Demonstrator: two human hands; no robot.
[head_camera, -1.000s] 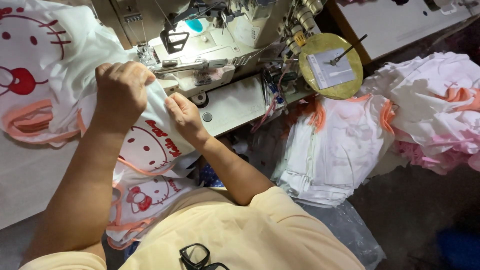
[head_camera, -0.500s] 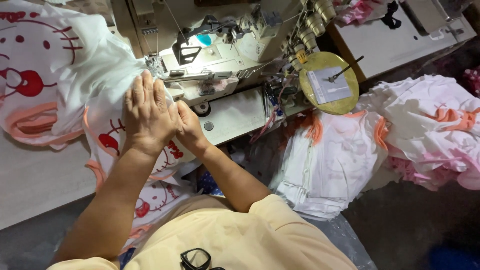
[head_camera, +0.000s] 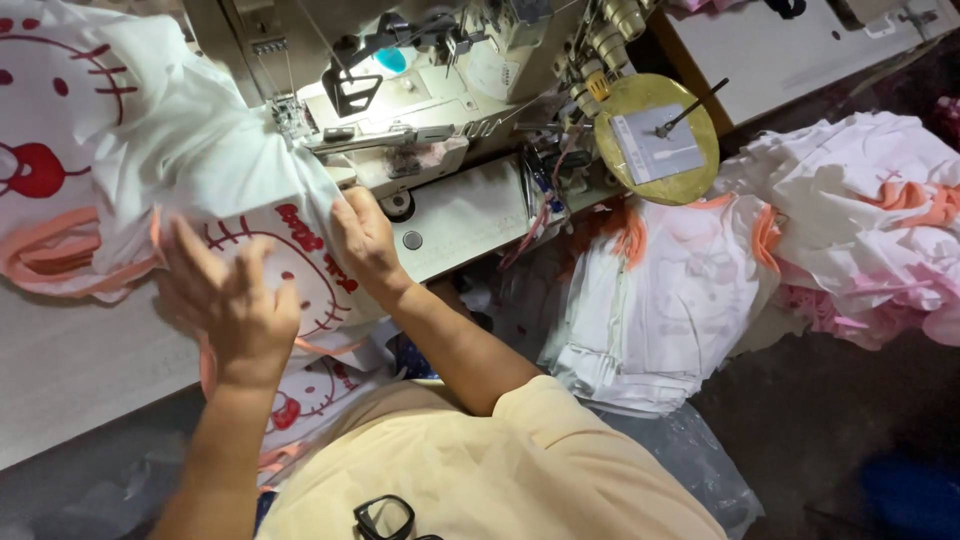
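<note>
Both hands work a white printed shirt (head_camera: 250, 200) at the sewing machine (head_camera: 400, 110): left hand (head_camera: 235, 305) spread flat on it, right hand (head_camera: 365, 240) pinching its edge.

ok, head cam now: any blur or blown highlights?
Head view: left hand is motion-smeared, right hand sharper; lamp glare washes out the sewing machine bed and the white cloth beside it; floor at lower right falls into dark shadow.
</note>
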